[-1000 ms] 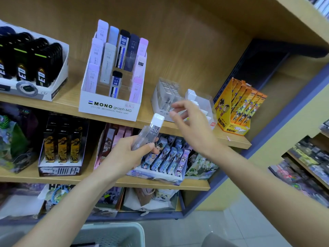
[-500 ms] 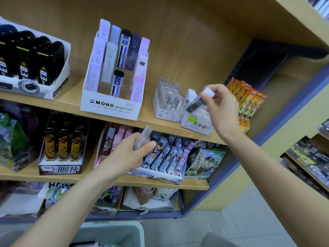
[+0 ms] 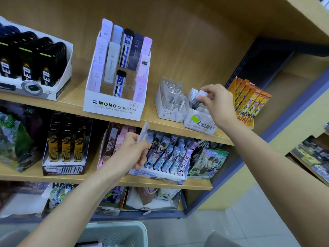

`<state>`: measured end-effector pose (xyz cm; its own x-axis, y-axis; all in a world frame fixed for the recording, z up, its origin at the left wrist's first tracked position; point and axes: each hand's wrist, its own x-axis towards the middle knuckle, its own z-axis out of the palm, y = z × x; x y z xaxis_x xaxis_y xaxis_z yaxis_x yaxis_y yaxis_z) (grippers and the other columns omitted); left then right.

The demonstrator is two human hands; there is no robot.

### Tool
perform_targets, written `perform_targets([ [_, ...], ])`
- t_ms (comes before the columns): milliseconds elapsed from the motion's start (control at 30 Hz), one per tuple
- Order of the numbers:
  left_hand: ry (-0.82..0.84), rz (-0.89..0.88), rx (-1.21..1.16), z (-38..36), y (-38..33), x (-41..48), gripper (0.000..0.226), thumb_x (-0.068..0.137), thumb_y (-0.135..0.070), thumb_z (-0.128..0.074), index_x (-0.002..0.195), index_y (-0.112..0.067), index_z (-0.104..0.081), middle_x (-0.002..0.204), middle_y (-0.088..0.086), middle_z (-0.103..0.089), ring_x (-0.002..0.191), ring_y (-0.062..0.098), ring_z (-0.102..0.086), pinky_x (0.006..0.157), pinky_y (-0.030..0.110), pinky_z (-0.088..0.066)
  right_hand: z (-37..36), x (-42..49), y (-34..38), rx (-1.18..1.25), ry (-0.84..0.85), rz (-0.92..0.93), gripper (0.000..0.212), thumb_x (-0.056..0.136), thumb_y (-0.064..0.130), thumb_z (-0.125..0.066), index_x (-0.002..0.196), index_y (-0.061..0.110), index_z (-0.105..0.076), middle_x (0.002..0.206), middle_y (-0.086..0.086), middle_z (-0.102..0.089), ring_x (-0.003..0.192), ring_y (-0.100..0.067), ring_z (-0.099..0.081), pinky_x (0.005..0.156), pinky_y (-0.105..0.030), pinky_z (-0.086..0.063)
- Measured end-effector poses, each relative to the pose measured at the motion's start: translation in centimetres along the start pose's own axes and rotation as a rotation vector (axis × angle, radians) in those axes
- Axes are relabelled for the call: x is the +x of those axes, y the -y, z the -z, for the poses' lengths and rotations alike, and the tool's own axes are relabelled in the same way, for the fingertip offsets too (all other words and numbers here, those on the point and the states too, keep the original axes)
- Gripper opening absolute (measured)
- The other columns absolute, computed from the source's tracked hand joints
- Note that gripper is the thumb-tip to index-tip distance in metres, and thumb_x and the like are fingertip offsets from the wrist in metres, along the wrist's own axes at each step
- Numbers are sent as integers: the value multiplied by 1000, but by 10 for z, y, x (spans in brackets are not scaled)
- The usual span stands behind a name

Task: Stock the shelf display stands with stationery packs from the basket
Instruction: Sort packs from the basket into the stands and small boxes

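Head view. The right hand (image 3: 219, 102) pinched a slim lead case (image 3: 197, 103) by its white cap between thumb and fingertips, the other fingers curled. The case stood nearly upright with its lower end inside a rear slot of the small white display stand (image 3: 201, 123) on the upper shelf (image 3: 74, 100). The left hand (image 3: 131, 152) gripped a second, clear case (image 3: 143, 130) in curled fingers, thumb pressed along its side, in front of the lower shelf and well apart from the stand. Such cases appeared light, rigid and smooth-walled, hence probably slippery and liable to crack or shed the cap if squeezed; a hold on the flat sides just below the cap was judged safer than on the cap alone. The basket (image 3: 124, 224) sat below, its contents largely out of view
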<state>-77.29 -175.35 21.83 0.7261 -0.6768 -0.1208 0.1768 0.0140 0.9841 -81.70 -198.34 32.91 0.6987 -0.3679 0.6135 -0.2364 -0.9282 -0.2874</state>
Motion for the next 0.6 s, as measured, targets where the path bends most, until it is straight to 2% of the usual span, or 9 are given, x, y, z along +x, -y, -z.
perform_targets([
  [67,-1,-14,-4,0,1,1,10,98,-13,-45,97,-10,-36,47,0,-44,40,10,-36,40,20,-29,-2,2,-1,-4,32,-16,27,86,15,-69,111,9,-62,92,4,-58,69,-1,-50,66,-6,-42],
  [100,5,-28,-8,0,1,1,9,99,-13,-45,98,-10,-36,50,0,-45,41,10,-37,40,21,-30,-3,2,-2,19,36,-33,27,85,13,-70,110,9,-60,86,9,-56,68,0,-50,62,-4,-40],
  [167,35,-65,-5,0,1,-1,10,100,-16,-44,103,-7,-39,63,2,-51,45,10,-41,42,20,-34,-4,3,-4,21,37,-27,22,83,13,-71,101,11,-59,84,8,-54,75,-7,-51,67,-10,-43],
  [233,79,-101,23,0,1,-3,15,100,-21,-44,108,-7,-44,73,3,-56,48,10,-44,45,19,-38,-5,3,-5,-53,48,15,16,83,15,-71,97,11,-63,94,3,-52,85,-11,-50,77,-22,-45],
  [300,107,-126,40,0,1,-5,18,100,-25,-43,108,-9,-47,77,2,-59,51,11,-47,47,20,-41,-5,4,-6,-100,42,29,15,85,16,-69,98,11,-65,99,1,-45,86,-10,-47,78,-23,-40],
  [433,109,-150,13,-1,0,-6,18,100,-25,-44,107,-9,-50,75,0,-60,53,11,-50,48,21,-43,-6,4,-4,-104,38,32,14,86,14,-67,99,9,-63,97,2,-47,76,-10,-50,78,-27,-46],
  [600,73,-131,-33,-1,-1,-7,18,100,-25,-43,108,-11,-50,74,3,-59,47,9,-45,43,19,-38,-8,0,-2,-114,40,37,13,90,14,-62,103,9,-62,101,1,-51,81,-9,-52,80,-29,-47],
])
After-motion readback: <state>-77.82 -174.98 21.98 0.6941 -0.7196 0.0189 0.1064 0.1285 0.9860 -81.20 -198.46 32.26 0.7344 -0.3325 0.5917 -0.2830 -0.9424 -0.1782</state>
